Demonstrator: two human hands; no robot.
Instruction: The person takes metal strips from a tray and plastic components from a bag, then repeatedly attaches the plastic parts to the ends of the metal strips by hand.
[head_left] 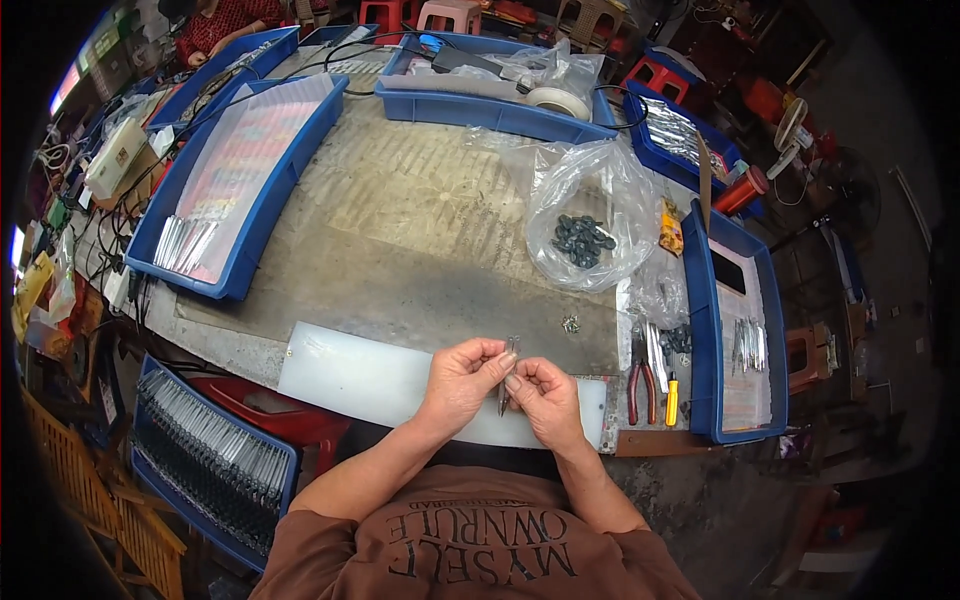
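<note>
Both hands meet above the near edge of the table, over a long white board (350, 372). My left hand (462, 382) pinches a slim metal piece (503, 402) between thumb and fingers. On the same piece my right hand (550, 402) is closed too, thumb against its side. The piece stands nearly upright, and the fingers cover its middle, so its exact kind cannot be made out. A little pile of tiny metal parts (571, 323) lies just beyond my right hand. Red-handled pliers (641, 390) and a yellow screwdriver (671, 402) rest to its right.
A clear plastic bag (545, 215) holds dark small parts (583, 241). Blue trays stand left (240, 250), far (480, 107) and right (705, 350). Below the table's left edge, another blue tray (290, 470) carries rows of slim metal pieces beside a red stool (320, 425). Someone in red sits far left.
</note>
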